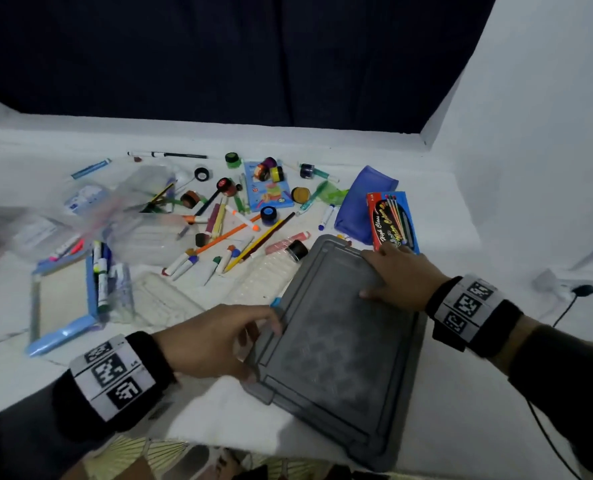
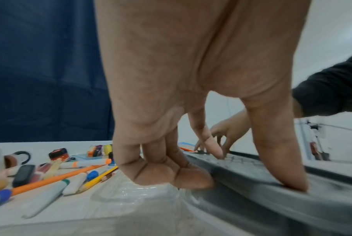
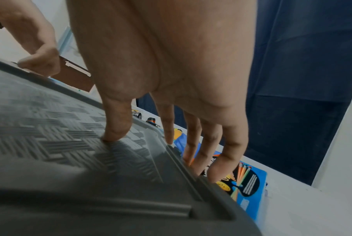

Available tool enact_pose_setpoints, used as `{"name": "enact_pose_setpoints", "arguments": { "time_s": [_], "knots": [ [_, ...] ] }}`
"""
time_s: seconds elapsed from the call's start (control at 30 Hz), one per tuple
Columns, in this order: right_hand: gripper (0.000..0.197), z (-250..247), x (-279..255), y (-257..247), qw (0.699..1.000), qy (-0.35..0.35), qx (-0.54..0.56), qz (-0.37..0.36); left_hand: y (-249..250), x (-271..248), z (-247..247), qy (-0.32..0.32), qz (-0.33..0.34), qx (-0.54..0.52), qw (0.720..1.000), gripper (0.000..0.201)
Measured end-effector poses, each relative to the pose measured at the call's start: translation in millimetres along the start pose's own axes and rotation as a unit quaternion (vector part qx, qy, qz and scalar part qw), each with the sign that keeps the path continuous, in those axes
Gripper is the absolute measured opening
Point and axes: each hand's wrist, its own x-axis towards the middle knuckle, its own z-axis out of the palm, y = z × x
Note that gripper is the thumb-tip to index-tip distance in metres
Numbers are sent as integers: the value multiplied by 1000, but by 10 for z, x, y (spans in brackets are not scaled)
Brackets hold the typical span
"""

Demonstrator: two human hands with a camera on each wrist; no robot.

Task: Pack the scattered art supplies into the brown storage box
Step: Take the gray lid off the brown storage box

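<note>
A grey textured lid (image 1: 340, 358) lies tilted at the near edge of the white surface. My left hand (image 1: 264, 351) grips its left edge, with the fingers curled under the rim and the thumb on top (image 2: 231, 180). My right hand (image 1: 378, 271) holds the far right corner, thumb pressed on the textured top and fingers over the rim (image 3: 157, 153). Whatever lies under the lid (image 3: 50, 127) is hidden. Scattered markers, pencils and paint pots (image 1: 232, 233) lie beyond it. A brown object (image 3: 74, 76) shows behind my left hand.
A blue pouch (image 1: 361, 199) and a red-and-blue pencil box (image 1: 392, 220) lie just beyond my right hand. A blue-framed board (image 1: 63, 299) and clear plastic bags (image 1: 142, 216) are on the left. A plug and cable (image 1: 582, 291) sit at the right, by the white wall.
</note>
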Motion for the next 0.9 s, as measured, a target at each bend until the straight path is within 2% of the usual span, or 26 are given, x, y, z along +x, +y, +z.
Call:
{"name": "enact_pose_setpoints", "arguments": {
  "time_s": [0.1,0.2,0.37,0.43,0.47,0.53,0.63,0.77,0.83,0.9],
  "knots": [
    [78,-15,33,48,1000,2,19,4,79,-118,-56,22,-35,-138,990,58],
    [80,-16,56,141,995,-3,96,0,169,-221,-154,49,-36,-275,959,54],
    [61,-68,88,310,966,23,255,-20,244,-283,-304,218,-14,-375,901,30],
    [56,-80,97,336,948,42,314,-11,242,-265,-375,280,-12,-424,861,24],
    [53,-82,104,337,939,52,340,-1,211,-241,-412,307,-8,-448,839,28],
    [43,-86,121,317,908,73,411,25,169,-179,-501,352,-1,-487,799,41],
    [23,-94,142,280,842,111,527,37,162,-107,-611,382,9,-536,753,40],
    [6,-100,175,233,776,211,592,38,99,-62,-669,363,34,-565,740,43],
    [7,-118,181,164,748,240,618,25,27,-64,-685,362,41,-577,731,38],
    [7,-163,213,49,720,255,645,14,-68,-76,-666,372,34,-567,734,29]
  ]
}}
